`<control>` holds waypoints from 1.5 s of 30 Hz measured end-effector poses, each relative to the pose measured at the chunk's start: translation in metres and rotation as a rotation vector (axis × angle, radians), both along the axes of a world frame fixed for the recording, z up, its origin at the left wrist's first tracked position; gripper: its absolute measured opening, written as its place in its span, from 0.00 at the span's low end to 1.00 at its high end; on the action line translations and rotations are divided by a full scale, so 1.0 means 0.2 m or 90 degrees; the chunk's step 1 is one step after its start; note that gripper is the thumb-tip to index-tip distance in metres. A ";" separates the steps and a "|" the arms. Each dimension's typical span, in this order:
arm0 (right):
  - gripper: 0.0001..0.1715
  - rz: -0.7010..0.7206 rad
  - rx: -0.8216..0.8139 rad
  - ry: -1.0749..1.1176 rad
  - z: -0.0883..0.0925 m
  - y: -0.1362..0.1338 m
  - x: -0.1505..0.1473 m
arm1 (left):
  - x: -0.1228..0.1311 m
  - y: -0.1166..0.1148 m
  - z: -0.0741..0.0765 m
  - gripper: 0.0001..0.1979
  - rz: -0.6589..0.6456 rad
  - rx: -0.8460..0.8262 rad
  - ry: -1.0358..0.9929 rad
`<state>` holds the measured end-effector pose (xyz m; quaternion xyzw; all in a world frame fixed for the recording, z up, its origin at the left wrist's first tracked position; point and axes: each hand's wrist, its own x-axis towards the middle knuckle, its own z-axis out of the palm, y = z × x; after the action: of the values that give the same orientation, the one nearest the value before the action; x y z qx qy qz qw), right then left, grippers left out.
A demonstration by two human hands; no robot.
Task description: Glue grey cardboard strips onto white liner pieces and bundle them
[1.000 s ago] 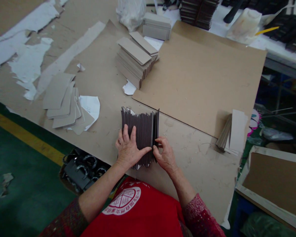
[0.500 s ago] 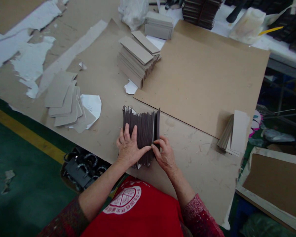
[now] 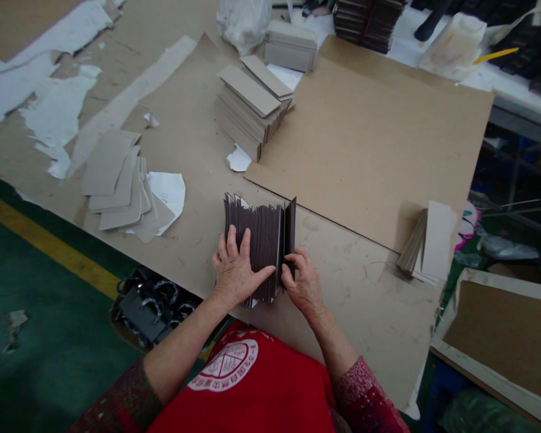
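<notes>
A row of dark brown folded cards (image 3: 264,240) stands on edge, packed side by side, near the front of the table. My left hand (image 3: 234,267) lies across the row's left part with its fingers spread and the thumb stretched to the right. At the right end, a dark card (image 3: 290,231) stands slightly apart from the others, a narrow gap between. My right hand (image 3: 304,279) pinches that card's near part between thumb and fingers. Whether it is one card or a few together, I cannot tell.
Grey cardboard pieces (image 3: 247,111) are stacked behind the row. More lie fanned at the left (image 3: 115,180) and lean at the right edge (image 3: 426,240). A large brown board (image 3: 379,138) covers the back right. A box of black items (image 3: 146,313) stands below the front edge.
My right hand has moved slightly right with the end card, and the gap beside the row has widened. My left hand has stayed in place.
</notes>
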<state>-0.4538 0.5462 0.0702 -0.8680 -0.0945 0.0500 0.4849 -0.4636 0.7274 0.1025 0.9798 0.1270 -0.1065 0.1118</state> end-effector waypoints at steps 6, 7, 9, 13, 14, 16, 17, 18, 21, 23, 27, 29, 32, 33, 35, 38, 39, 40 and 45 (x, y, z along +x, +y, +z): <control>0.17 0.046 0.008 -0.001 0.00 0.01 -0.01 | 0.00 0.00 -0.01 0.53 -0.001 0.000 -0.002; 0.15 0.044 0.007 0.004 0.00 0.01 -0.01 | 0.00 0.00 -0.01 0.53 0.000 -0.002 0.001; 0.11 0.028 -0.001 0.008 0.01 0.03 -0.02 | 0.00 0.01 0.00 0.53 0.001 -0.004 0.009; 0.09 0.005 -0.009 0.003 0.02 0.05 -0.01 | 0.00 0.01 0.00 0.53 0.000 -0.007 0.015; 0.08 0.001 -0.006 0.003 0.01 0.05 -0.01 | 0.00 0.01 -0.01 0.53 -0.001 -0.008 0.015; 0.06 -0.006 0.003 0.002 0.00 0.05 -0.01 | 0.00 0.02 -0.01 0.53 -0.003 -0.009 0.015; 0.06 -0.009 0.007 0.001 0.00 0.05 -0.01 | 0.00 0.02 -0.01 0.53 -0.004 -0.009 0.014; 0.05 -0.013 0.011 0.000 -0.01 0.05 -0.01 | 0.00 0.02 -0.01 0.53 -0.005 -0.010 0.013; 0.06 -0.025 0.003 -0.002 -0.02 0.04 -0.01 | 0.00 0.03 -0.01 0.53 -0.009 -0.013 0.011; 0.07 -0.032 -0.009 0.000 -0.01 0.04 -0.01 | 0.00 0.03 -0.01 0.53 -0.010 -0.014 0.012; 0.07 -0.035 -0.019 0.005 0.00 0.05 -0.01 | 0.00 0.03 -0.01 0.52 -0.005 -0.016 0.019; 0.07 -0.035 -0.024 0.007 0.01 0.05 -0.01 | 0.00 0.03 -0.01 0.52 -0.003 -0.016 0.017; 0.10 -0.045 -0.029 -0.004 0.01 0.05 -0.01 | 0.00 0.02 -0.01 0.52 -0.008 -0.017 0.006; 0.12 -0.045 -0.023 -0.010 0.01 0.05 -0.01 | 0.00 0.02 -0.01 0.52 -0.008 -0.017 0.004; 0.15 -0.028 0.000 -0.023 0.00 0.05 -0.01 | 0.00 0.02 0.00 0.52 -0.006 -0.015 0.002; 0.17 0.015 0.031 -0.030 -0.01 0.05 -0.01 | 0.00 0.01 0.00 0.52 -0.002 -0.009 0.000; 0.17 0.023 0.033 -0.027 -0.01 0.04 -0.01 | 0.00 0.01 0.00 0.52 -0.002 -0.007 -0.001; 0.17 0.027 0.032 -0.020 -0.01 0.04 -0.01 | 0.00 0.01 0.00 0.52 -0.003 -0.005 -0.003; 0.09 0.009 0.008 -0.002 -0.01 0.04 -0.02 | 0.00 0.02 0.00 0.52 -0.014 -0.001 -0.005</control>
<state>-0.4571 0.5533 0.0688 -0.8644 -0.1014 0.0516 0.4898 -0.4638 0.7310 0.1024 0.9814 0.1160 -0.1039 0.1122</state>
